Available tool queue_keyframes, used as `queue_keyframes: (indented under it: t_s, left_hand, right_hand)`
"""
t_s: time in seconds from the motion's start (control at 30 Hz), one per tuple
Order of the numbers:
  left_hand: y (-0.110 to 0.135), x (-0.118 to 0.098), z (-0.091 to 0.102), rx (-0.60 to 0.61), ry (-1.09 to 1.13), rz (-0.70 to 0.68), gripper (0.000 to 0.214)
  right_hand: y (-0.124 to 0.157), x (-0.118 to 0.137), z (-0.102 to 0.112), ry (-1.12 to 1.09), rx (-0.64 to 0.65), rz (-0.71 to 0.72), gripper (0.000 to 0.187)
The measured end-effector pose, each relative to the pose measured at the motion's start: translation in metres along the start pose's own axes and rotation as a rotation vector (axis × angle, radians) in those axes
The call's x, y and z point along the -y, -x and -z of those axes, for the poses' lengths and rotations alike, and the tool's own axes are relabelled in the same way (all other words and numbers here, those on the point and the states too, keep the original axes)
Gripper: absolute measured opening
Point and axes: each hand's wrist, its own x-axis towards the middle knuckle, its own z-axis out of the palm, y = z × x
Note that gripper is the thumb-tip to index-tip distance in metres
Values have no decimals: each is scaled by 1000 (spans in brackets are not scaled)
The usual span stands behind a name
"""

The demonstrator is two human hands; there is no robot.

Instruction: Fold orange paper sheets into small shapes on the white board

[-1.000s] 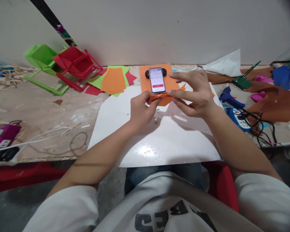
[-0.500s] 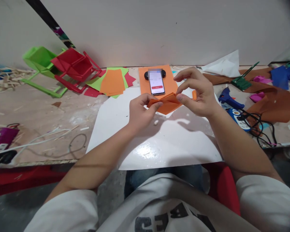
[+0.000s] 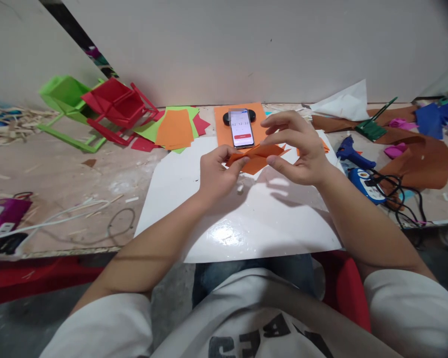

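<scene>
My left hand (image 3: 221, 168) pinches the left end of a folded piece of orange paper (image 3: 257, 162) between thumb and fingers. The paper is held over a white sheet (image 3: 216, 209) and its folds stand partly apart. My right hand (image 3: 302, 149) is at the paper's right side, thumb and fingers spread, with nothing seen between them; whether a fingertip touches the paper is hard to tell. Behind the right hand, a small orange paper piece (image 3: 325, 146) is partly hidden. A small whitish lump (image 3: 240, 189) lies on the sheet below the paper.
A phone (image 3: 242, 130) showing a timer leans on a black stand over orange paper (image 3: 221, 115). To the left are red (image 3: 121, 107) and green (image 3: 65, 94) paper chairs and cut orange sheets (image 3: 174, 130). A blue glue gun (image 3: 354, 153) with black cables lies right, beside brown paper (image 3: 427, 161).
My right hand has let go of the folded paper's right side and its fingers have spread. The folds now sit wider apart. My left hand keeps its grip.
</scene>
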Motion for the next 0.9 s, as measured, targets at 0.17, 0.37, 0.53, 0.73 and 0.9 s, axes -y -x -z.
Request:
queue_keyframes:
  t_s: [0.17,0.37,0.53,0.73,0.9]
  left_hand:
    - [1,1,0,1,-85,-90,10]
    - [0,6,4,25,-171,-135,9]
    - [3,0,3,20,-161,-136,8]
    - [-5,7,5,-44,-82,-27,19]
    - [-18,29,11,-56,32,79,31]
  right_hand:
    - [-1,4,-1,-46,31,-60,34]
    - [-4,10,4,-95,35,-99,34]
    - [-4,11,3,-124,31,-94,31]
    - [-2,-2,6,-69,63,-220,31]
    - [3,-24,11,-17,112,-354,30]
